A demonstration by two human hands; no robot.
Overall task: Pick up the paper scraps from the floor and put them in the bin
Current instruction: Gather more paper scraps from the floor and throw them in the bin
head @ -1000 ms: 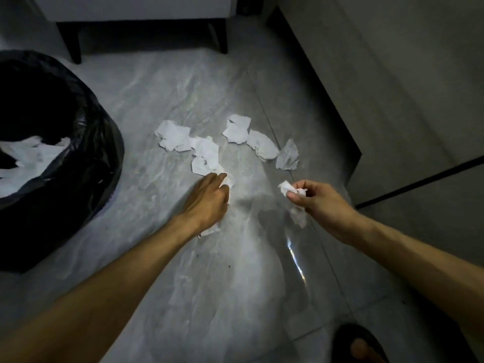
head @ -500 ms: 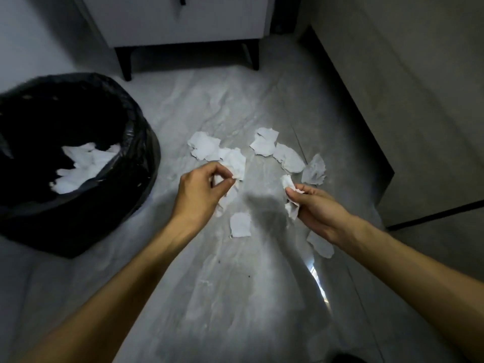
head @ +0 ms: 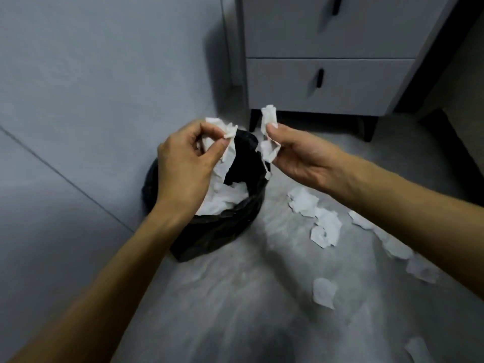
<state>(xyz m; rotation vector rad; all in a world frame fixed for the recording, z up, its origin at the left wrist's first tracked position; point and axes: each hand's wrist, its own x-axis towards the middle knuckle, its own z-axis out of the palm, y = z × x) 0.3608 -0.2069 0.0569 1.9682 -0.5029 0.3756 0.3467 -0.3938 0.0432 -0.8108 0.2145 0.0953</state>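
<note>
Holding both hands right over the bin (head: 209, 231), which has a black bag lining it and sits against the wall (head: 91, 87) on the left. The left hand (head: 183, 169) has its thumb and fingers pinched shut on a crumpled white scrap (head: 227, 142) that hangs down over the bin's mouth. The right hand (head: 301, 155) is pinched the same way on another scrap (head: 269, 127), one end sticking up above the thumb and the rest dangling below, just beside the bin's right edge. The two hands are close but not touching. There's already a pile of white paper (head: 225, 197) inside the bin. More loose scraps (head: 326, 229) are scattered on the grey marbled floor (head: 235, 310) to the right of the bin and trailing nearer. At the far side stands a pale drawer cabinet (head: 327, 48) on dark legs with dark handles. No brand, label or writing readable anywhere, it's all a bit blurry
</note>
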